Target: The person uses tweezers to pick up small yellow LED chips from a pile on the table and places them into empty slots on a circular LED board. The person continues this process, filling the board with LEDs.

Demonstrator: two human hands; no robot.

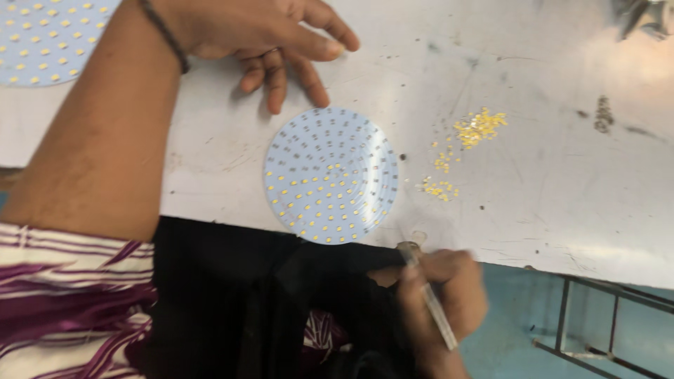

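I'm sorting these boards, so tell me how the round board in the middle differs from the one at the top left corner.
The middle board shows whole; the corner board is cut off by the picture's edge. The middle board has yellow chips only on its lower part, while the corner board's visible part is covered with them. The left hand is just above the middle board, not touching it. Both are pale, round and flat on the table.

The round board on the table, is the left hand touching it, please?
No, the left hand rests on the table just above the round board, with a gap between.
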